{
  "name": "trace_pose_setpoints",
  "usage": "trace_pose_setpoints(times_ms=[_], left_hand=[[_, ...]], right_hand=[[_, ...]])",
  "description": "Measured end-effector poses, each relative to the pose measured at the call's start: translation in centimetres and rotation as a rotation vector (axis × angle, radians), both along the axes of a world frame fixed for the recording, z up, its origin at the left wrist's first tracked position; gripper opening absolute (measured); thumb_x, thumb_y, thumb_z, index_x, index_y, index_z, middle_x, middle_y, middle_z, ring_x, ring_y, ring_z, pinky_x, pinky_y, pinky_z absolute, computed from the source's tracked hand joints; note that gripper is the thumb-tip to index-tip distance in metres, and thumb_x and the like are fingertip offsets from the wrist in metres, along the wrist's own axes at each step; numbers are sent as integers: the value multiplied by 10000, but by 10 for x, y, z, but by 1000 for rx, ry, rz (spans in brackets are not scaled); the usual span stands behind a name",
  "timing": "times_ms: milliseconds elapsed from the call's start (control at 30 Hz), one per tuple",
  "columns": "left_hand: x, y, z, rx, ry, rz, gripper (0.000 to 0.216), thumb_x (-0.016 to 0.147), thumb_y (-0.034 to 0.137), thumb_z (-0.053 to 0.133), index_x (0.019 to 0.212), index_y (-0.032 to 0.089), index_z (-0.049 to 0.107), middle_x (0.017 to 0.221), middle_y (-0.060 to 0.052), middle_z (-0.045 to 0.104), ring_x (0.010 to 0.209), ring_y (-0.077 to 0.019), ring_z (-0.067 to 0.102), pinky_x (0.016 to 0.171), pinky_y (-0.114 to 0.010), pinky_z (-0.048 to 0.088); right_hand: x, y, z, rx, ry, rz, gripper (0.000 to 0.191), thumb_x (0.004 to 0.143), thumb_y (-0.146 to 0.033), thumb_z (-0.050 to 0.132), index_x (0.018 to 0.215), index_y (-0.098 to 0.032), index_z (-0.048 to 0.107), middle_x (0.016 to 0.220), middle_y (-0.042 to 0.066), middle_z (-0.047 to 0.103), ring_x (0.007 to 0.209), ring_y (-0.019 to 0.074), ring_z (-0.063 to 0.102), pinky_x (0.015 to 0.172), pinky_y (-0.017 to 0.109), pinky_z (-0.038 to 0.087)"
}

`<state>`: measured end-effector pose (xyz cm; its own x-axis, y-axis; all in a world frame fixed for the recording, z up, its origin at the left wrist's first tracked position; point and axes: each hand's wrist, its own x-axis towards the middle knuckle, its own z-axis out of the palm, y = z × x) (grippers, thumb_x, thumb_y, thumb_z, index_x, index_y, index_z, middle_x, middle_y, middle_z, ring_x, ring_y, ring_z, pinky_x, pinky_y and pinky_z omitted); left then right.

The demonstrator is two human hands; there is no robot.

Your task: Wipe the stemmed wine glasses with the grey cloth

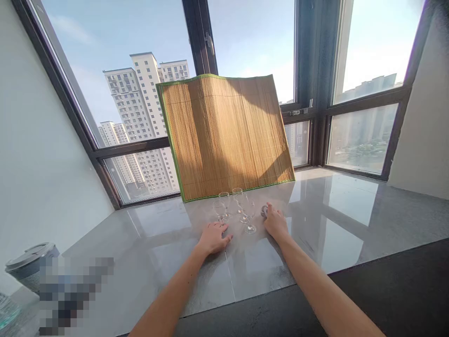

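Several clear stemmed wine glasses (242, 206) stand close together on a glossy grey tiled counter (157, 243), in front of a bamboo mat (226, 135) that leans upright against the window. My left hand (213, 238) rests on the counter at the foot of the nearest left glass (220, 213), fingers curled low around its base. My right hand (275, 222) lies just right of the glasses, its fingers closed over a small round dark object (264, 211) that is mostly hidden.
A grey lidded cup (30, 264) stands at the far left beside a blurred patch. Dark window frames (199, 37) and tall buildings fill the background. A white wall (424, 131) closes the right side. The counter's dark front edge (403, 290) runs lower right.
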<state>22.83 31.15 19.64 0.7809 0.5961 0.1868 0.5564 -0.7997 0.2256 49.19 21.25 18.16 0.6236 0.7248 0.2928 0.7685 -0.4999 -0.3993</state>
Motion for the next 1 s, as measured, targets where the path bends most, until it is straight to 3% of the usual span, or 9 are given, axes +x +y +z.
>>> trace_pose_setpoints(times_ms=[200, 400, 467, 533, 633, 700, 800, 900, 1000], left_hand=[[-59, 49, 9, -13, 189, 333, 616, 937, 572, 266, 1411, 254, 497, 1522, -77, 426, 1422, -273, 349, 1189, -500, 159], [-70, 71, 10, -81, 285, 552, 727, 903, 632, 263, 1529, 262, 288, 1599, -133, 256, 1499, -297, 140, 1163, -593, 79], [-68, 61, 11, -63, 276, 619, 732, 887, 649, 286, 1503, 258, 346, 1559, -165, 334, 1481, -338, 188, 1138, -618, 114], [-63, 47, 13, -19, 263, 669, 655, 880, 619, 328, 1379, 242, 522, 1445, -180, 485, 1406, -376, 335, 1113, -618, 178], [-42, 23, 15, 34, 214, 584, 511, 871, 534, 403, 1160, 209, 672, 1260, -164, 616, 1234, -342, 522, 1065, -516, 326], [-19, 11, 15, 55, 143, 397, 478, 886, 492, 406, 1200, 232, 655, 1287, -129, 603, 1226, -284, 531, 1066, -435, 354], [21, 3, 14, 78, 125, 191, 563, 884, 529, 431, 1377, 279, 535, 1450, -110, 482, 1345, -291, 422, 1149, -462, 250], [53, 6, 13, -4, 172, 194, 678, 902, 591, 372, 1487, 250, 393, 1537, -124, 379, 1431, -335, 293, 1172, -536, 163], [63, 10, 17, -30, 228, 192, 634, 921, 601, 300, 1435, 271, 468, 1522, -107, 414, 1427, -321, 308, 1169, -571, 131]], right_hand=[[2, 1, -2, 0, -7, 3, 596, 871, -97, 381, 1464, -143, 339, 1296, 140, 577, 1179, 264, 483, 887, 342, 376], [1, 1, -1, 0, -16, 4, 591, 864, -111, 397, 1453, -137, 352, 1277, 143, 586, 1182, 271, 482, 886, 350, 385], [0, 1, 0, -6, -19, -3, 589, 864, -108, 393, 1451, -139, 354, 1276, 142, 587, 1183, 269, 483, 882, 348, 387], [0, 1, 1, -14, -21, -8, 591, 863, -102, 390, 1451, -144, 353, 1283, 141, 584, 1184, 264, 483, 880, 344, 387], [-1, 0, 2, -21, -20, -9, 596, 858, -102, 400, 1450, -146, 354, 1287, 145, 581, 1177, 265, 487, 875, 343, 387], [-1, 0, 2, -15, -20, -6, 592, 856, -104, 407, 1445, -139, 358, 1271, 146, 589, 1165, 269, 495, 873, 345, 386], [-1, 0, 2, 2, -20, -2, 584, 853, -94, 404, 1435, -134, 369, 1245, 145, 600, 1150, 269, 505, 870, 343, 382], [-1, -1, 3, 12, -21, -1, 590, 844, -83, 405, 1431, -132, 373, 1246, 143, 600, 1146, 264, 505, 864, 331, 377], [0, -2, 4, 3, -13, 7, 596, 846, -103, 412, 1439, -140, 362, 1255, 140, 593, 1152, 267, 496, 861, 333, 379]])
